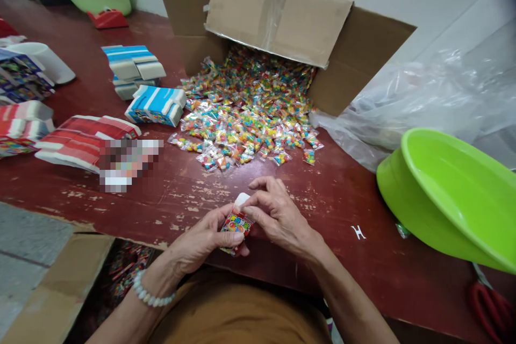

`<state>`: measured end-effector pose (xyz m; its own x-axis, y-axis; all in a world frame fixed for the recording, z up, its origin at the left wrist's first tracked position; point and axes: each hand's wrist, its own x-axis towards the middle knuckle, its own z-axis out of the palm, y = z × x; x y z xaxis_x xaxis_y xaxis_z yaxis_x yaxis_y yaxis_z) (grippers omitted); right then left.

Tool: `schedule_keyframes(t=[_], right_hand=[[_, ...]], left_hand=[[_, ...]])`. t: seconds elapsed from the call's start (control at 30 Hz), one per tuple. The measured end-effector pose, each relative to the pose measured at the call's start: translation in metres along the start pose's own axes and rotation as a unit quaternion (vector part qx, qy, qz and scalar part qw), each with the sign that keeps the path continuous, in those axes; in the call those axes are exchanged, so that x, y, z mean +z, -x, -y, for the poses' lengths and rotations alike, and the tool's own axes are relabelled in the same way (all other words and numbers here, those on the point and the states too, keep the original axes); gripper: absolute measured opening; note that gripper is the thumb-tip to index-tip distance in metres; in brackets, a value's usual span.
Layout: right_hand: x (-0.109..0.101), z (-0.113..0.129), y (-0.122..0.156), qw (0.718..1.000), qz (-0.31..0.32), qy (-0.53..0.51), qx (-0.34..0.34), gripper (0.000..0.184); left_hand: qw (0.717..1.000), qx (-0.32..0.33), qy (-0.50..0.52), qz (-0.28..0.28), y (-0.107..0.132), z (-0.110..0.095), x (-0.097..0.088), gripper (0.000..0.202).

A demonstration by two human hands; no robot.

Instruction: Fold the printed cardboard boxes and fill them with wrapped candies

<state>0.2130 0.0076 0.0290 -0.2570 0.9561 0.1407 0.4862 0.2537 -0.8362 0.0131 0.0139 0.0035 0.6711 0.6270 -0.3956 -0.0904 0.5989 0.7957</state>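
My left hand [212, 234] is wrapped round a small red printed candy box [237, 226], its thumb across the front. A white end flap [242, 200] stands up at the box's top. At that top edge, my right hand [278, 212] has thumb and forefinger closed on the box; its other fingers are bent above. Whether anything is inside the box is hidden. Beyond both hands, a heap of small clear packets of coloured candies [250, 123] spills from a tipped cardboard carton [278, 16].
Flat red cartons [80, 140] and blue cartons [155, 105] lie stacked at left. A green basin [427, 204] stands at right, with red-handled scissors [489, 301] near it. An open box [60, 290] sits below the table's front edge. Clear plastic [439, 97] lies behind the basin.
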Motion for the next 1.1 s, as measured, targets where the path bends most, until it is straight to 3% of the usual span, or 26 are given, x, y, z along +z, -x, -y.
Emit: schedule_keyframes(t=[0.1,0.17,0.23,0.3,0.37,0.5,0.57,0.67,0.77,0.9,1.03,1.1], right_hand=[[0.000,-0.009,0.001,0.987,-0.030,-0.153,0.044,0.017],[0.004,-0.014,0.001,0.957,-0.057,-0.263,0.111,0.030],[0.010,-0.016,0.000,0.922,-0.015,-0.346,0.173,0.045],[0.018,-0.015,0.000,0.903,0.037,-0.382,0.193,0.046],[0.025,-0.012,0.000,0.910,0.038,-0.374,0.176,0.034],[0.031,-0.009,0.001,0.968,-0.083,-0.233,0.053,0.014],[0.029,-0.008,0.003,0.981,-0.113,-0.154,-0.024,0.014],[0.024,-0.008,0.005,0.989,-0.067,-0.113,-0.064,0.018],[0.024,-0.006,0.004,0.984,-0.042,-0.170,0.029,0.015],[0.028,-0.003,-0.005,0.942,-0.025,-0.272,0.195,0.018],[0.031,0.001,-0.012,0.905,-0.021,-0.354,0.233,0.021],[0.033,0.002,-0.013,0.904,-0.038,-0.356,0.233,0.020]], left_hand=[[0.997,0.033,0.023,-0.066,-0.002,-0.001,0.004,0.041],[0.993,0.033,0.053,-0.099,-0.002,-0.002,0.007,0.040],[0.988,0.016,0.092,-0.121,-0.002,-0.001,0.011,0.047],[0.983,0.003,0.112,-0.143,-0.004,0.002,0.014,0.053],[0.982,0.014,0.093,-0.166,-0.006,0.005,0.017,0.051],[0.979,0.054,0.065,-0.188,-0.008,0.007,0.021,0.050],[0.981,0.011,0.096,-0.166,-0.008,0.005,0.021,0.054],[0.979,-0.064,0.146,-0.128,-0.006,0.001,0.019,0.062],[0.978,-0.048,0.162,-0.125,-0.006,0.001,0.018,0.058],[0.977,0.008,0.145,-0.156,-0.006,0.005,0.022,0.054],[0.974,0.041,0.116,-0.188,-0.006,0.004,0.026,0.061],[0.973,0.042,0.110,-0.201,-0.007,0.004,0.026,0.062]])
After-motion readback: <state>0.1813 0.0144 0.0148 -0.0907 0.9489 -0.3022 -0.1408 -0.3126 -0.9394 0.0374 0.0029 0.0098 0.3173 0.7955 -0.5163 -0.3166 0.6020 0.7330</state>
